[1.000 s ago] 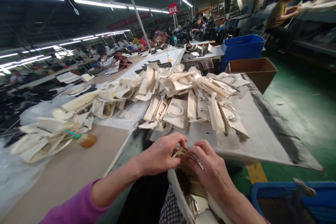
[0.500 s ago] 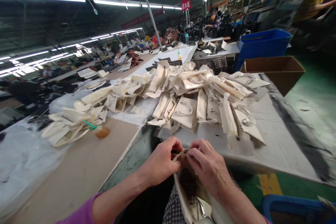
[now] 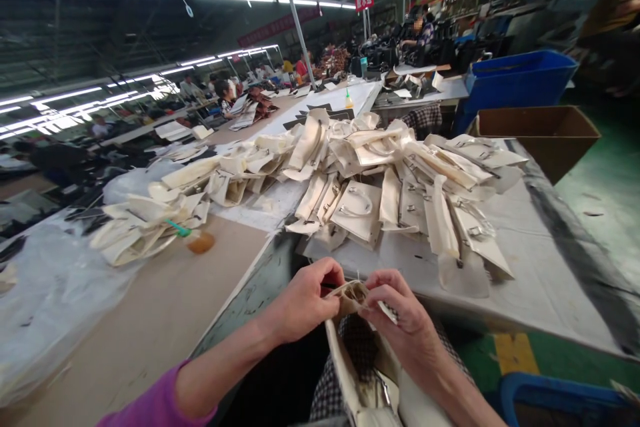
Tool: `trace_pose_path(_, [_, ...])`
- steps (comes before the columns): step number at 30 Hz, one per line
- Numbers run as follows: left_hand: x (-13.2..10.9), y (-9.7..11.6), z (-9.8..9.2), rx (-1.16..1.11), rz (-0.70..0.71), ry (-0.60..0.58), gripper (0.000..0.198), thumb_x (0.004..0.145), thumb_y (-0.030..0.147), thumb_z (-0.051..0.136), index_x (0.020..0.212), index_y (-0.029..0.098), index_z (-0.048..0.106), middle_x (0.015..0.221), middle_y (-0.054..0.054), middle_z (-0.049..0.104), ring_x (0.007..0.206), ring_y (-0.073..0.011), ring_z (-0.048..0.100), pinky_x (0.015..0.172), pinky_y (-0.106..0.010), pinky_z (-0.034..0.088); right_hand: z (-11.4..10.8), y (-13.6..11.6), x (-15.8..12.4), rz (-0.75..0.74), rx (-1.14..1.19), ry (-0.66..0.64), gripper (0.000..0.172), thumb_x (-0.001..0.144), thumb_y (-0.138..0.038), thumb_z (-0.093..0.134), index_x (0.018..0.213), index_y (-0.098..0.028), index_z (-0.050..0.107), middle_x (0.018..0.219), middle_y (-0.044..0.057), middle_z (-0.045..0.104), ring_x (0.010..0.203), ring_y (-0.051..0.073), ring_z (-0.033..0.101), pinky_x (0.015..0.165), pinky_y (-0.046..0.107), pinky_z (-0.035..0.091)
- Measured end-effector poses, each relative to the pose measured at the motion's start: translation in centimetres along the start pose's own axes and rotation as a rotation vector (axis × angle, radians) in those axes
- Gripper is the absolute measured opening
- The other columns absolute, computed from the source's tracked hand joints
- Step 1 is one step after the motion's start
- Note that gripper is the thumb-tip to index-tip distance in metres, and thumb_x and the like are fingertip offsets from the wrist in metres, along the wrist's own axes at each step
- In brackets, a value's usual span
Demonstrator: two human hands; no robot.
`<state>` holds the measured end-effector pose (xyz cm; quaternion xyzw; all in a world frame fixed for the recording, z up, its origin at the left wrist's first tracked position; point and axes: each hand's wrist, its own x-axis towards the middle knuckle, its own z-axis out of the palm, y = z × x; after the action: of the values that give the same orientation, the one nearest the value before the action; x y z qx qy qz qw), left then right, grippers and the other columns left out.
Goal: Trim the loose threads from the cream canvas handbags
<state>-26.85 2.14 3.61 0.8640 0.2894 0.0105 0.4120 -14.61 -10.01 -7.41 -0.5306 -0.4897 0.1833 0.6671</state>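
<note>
Seen from the head camera, a person worked at a cream bag [image 3: 341, 367] that stood open at the near centre, over a checked cloth [image 3: 325, 383] and just short of the table [image 3: 540, 260]. The left hand [image 3: 306, 301] was nearly closed, thumb and fingers pinching the far end of the bag's rim. The right hand [image 3: 400, 310] was half curled, its thumb and fingertips drawn together on the same end, just beside the left; the exact grip there was partly hidden.

The work on this bag looked unfinished: loose strands stuck up at the rim between the hands. Many more cream bags [image 3: 357, 207] lay heaped across the table beyond, some with clear handles and metal fittings; which were finished and which were waiting could not be told.

Inside the open bag, a shiny metal piece [image 3: 384, 387] showed toward the near end. On the left, a bottle [image 3: 201, 242] with a green nozzle lay tipped, amber liquid in it. At far right stood a blue bin [image 3: 520, 87] with a brown box [image 3: 540, 130] in front; their contents were out of sight. At near right, a blue tub [image 3: 509, 392] held something too dark to make out.
</note>
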Motion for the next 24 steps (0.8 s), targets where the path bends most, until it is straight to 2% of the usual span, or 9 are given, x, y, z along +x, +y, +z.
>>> trace_pose_path(3, [0.1, 1.0, -0.2, 0.045, 0.08, -0.035, 0.019, 0.076, 0.014, 0.057, 0.094, 0.018, 0.055, 0.094, 0.0, 0.059, 0.087, -0.0129, 0.057, 0.075, -0.021, 0.047, 0.3, 0.0, 0.1, 0.018, 0.007, 0.027, 0.012, 0.087, -0.013, 0.057, 0.079, -0.022, 0.055, 0.098, 0.001, 0.05, 0.091, 0.012, 0.054, 0.074, 0.02, 0.046])
trace_pose_path(7, [0.7, 2.1, -0.7, 0.216, 0.274, -0.097, 0.027, 0.077, 0.006, 0.059, 0.1, 0.019, 0.061, 0.111, -0.001, 0.056, 0.101, -0.0128, 0.055, 0.087, -0.021, 0.045, 0.2, -0.1, 0.2, -0.006, -0.024, 0.032, 0.013, 0.088, -0.012, 0.056, 0.081, -0.022, 0.055, 0.097, 0.001, 0.051, 0.088, 0.012, 0.054, 0.075, 0.02, 0.046])
trace_pose_path(12, [2.0, 2.7, -0.7, 0.542, 0.373, -0.211, 0.008, 0.083, 0.014, 0.063, 0.089, 0.019, 0.066, 0.111, 0.0, 0.061, 0.097, -0.0141, 0.059, 0.086, -0.023, 0.045, -0.4, 0.0, -0.1, -0.042, -0.052, 0.034, 0.013, 0.09, -0.013, 0.051, 0.082, -0.022, 0.054, 0.097, 0.001, 0.051, 0.089, 0.012, 0.054, 0.076, 0.022, 0.046])
trace_pose_path(14, [2.7, 2.9, -0.6, 0.609, 0.422, -0.237, 0.005, 0.082, 0.013, 0.063, 0.083, 0.018, 0.065, 0.112, 0.0, 0.062, 0.096, -0.0142, 0.06, 0.085, -0.022, 0.045, -0.8, 0.1, -0.4, -0.004, -0.036, 0.027, 0.01, 0.088, -0.015, 0.054, 0.083, -0.023, 0.05, 0.1, 0.001, 0.052, 0.091, 0.012, 0.055, 0.079, 0.024, 0.048])
trace_pose_path(17, [3.6, 2.9, -0.5, 0.581, 0.494, -0.26, 0.005, 0.083, 0.016, 0.066, 0.079, 0.016, 0.064, 0.114, -0.002, 0.063, 0.098, -0.0145, 0.061, 0.085, -0.021, 0.046, -1.5, 0.1, -0.9, 0.191, -0.02, 0.03, 0.027, 0.078, -0.013, 0.062, 0.095, -0.024, 0.045, 0.109, 0.001, 0.056, 0.086, 0.013, 0.061, 0.079, 0.028, 0.052])
trace_pose_path(20, [4.3, 2.5, -0.4, 0.485, 0.547, -0.251, 0.011, 0.087, 0.018, 0.062, 0.077, 0.015, 0.063, 0.113, -0.005, 0.063, 0.097, -0.0138, 0.061, 0.086, -0.021, 0.046, -2.1, -0.4, -1.4, 0.369, -0.086, 0.007, 0.038, 0.075, -0.014, 0.062, 0.109, -0.025, 0.047, 0.103, 0.001, 0.066, 0.082, 0.015, 0.067, 0.076, 0.029, 0.055])
trace_pose_path(22, [4.5, 2.2, -0.3, 0.441, 0.572, -0.233, 0.014, 0.089, 0.018, 0.059, 0.075, 0.015, 0.062, 0.109, -0.006, 0.064, 0.095, -0.0132, 0.062, 0.085, -0.02, 0.046, -2.3, -0.7, -1.7, 0.374, -0.144, -0.004, 0.033, 0.08, -0.017, 0.059, 0.111, -0.024, 0.055, 0.098, 0.002, 0.071, 0.083, 0.016, 0.069, 0.075, 0.028, 0.057])
trace_pose_path(24, [4.5, 1.8, -0.2, 0.426, 0.594, -0.21, 0.018, 0.091, 0.02, 0.056, 0.075, 0.015, 0.062, 0.108, -0.006, 0.066, 0.094, -0.0129, 0.063, 0.083, -0.02, 0.046, -2.3, -0.7, -2.0, 0.321, -0.2, -0.001, 0.031, 0.084, -0.02, 0.056, 0.114, -0.024, 0.061, 0.105, 0.003, 0.073, 0.087, 0.018, 0.07, 0.079, 0.029, 0.057])
